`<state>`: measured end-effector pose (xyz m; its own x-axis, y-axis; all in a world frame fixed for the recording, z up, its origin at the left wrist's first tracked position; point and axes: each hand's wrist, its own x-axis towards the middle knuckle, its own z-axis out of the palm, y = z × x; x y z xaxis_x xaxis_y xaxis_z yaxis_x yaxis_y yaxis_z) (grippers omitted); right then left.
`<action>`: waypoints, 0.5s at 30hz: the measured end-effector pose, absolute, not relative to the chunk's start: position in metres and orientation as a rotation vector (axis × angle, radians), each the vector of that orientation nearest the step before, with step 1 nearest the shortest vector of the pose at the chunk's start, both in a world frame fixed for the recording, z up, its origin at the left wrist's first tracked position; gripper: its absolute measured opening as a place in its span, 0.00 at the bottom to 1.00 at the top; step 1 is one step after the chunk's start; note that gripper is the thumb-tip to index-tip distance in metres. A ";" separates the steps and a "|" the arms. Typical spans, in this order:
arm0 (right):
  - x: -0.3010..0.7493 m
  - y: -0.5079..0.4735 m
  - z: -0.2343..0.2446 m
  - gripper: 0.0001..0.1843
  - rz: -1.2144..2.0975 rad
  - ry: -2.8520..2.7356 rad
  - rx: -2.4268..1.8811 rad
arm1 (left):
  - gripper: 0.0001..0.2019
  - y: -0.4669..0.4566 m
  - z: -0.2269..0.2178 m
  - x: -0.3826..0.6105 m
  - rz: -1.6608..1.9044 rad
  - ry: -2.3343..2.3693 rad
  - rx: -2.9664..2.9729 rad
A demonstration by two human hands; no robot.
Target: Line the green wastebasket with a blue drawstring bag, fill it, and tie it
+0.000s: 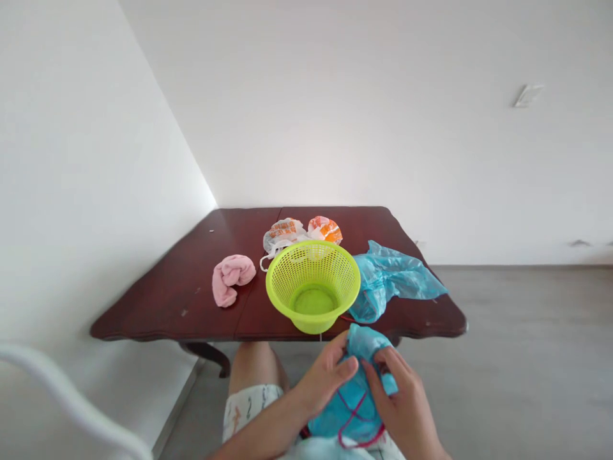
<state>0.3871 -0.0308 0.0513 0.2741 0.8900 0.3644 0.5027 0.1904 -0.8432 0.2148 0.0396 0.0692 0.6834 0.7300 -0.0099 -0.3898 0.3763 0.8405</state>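
Observation:
Above my lap, my left hand (330, 374) and my right hand (400, 393) both grip a crumpled blue plastic bag (366, 342) with a pink drawstring (352, 418) hanging from it. Left fingers close on one side of the bunched top, right fingers pinch the other side. Just beyond my hands, a lime-green plastic basket (313, 324) with perforated walls stands upright by the table's front edge, with nothing seen inside. Another blue plastic bag (390, 275) lies crumpled on the table, touching or close behind the basket's right side.
The dark red wooden table (167, 281) stands against a white wall. A folded pink cloth (232, 278) lies left of the basket. Behind it are white-and-orange plastic bags (287, 231). At the lower left curves a white rail (67, 402), perhaps part of a chair.

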 end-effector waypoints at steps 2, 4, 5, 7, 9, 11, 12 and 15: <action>0.389 -0.034 0.054 0.21 0.535 -1.258 -1.447 | 0.38 0.037 0.069 0.202 0.740 0.414 1.052; 0.389 -0.039 0.058 0.26 0.628 -1.152 -1.431 | 0.33 0.033 0.063 0.192 0.736 0.531 1.120; 0.388 -0.041 0.061 0.29 0.682 -1.126 -1.425 | 0.30 0.031 0.060 0.188 0.725 0.590 1.131; 0.385 -0.046 0.067 0.34 0.807 -1.127 -1.404 | 0.29 0.025 0.057 0.182 0.693 0.631 1.121; 0.380 -0.050 0.071 0.36 0.922 -1.159 -1.379 | 0.28 0.019 0.059 0.176 0.687 0.604 1.114; 0.375 -0.052 0.074 0.38 0.999 -1.162 -1.362 | 0.26 0.013 0.066 0.172 0.699 0.583 1.155; 0.374 -0.053 0.074 0.38 1.035 -1.139 -1.356 | 0.24 0.010 0.070 0.169 0.719 0.587 1.165; 0.371 -0.054 0.073 0.39 1.117 -0.997 -1.334 | 0.22 0.008 0.077 0.162 0.853 0.655 1.013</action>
<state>0.3706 -0.0545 0.0733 0.2075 0.9753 -0.0757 -0.0354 -0.0698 -0.9969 0.1618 0.0077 0.0769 0.5198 0.8503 -0.0827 -0.2990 0.2717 0.9148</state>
